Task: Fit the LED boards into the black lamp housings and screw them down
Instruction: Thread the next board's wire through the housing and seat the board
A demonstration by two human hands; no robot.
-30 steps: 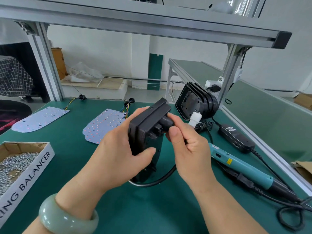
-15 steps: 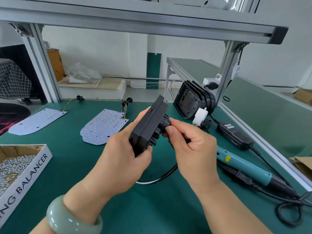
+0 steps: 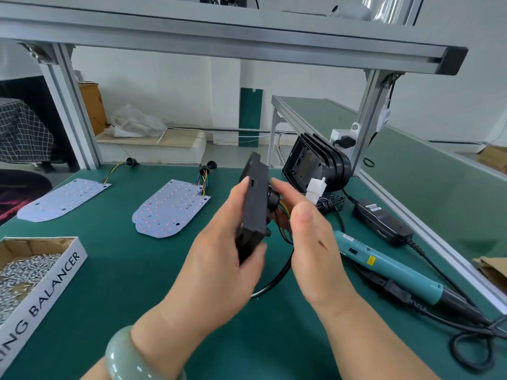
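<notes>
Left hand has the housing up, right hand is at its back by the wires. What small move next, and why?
Probably pinch the black grommet with the right hand and press it into the housing at its back. The left hand grips the housing edge-on, the right hand's fingers lie loose beside the grommet, coloured wires show there, and the screwdriver lies untouched.

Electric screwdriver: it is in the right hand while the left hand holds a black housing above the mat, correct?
No. In the head view the electric screwdriver lies on the green mat, beside the right hand, not in it; the left hand does hold the black housing.
</notes>
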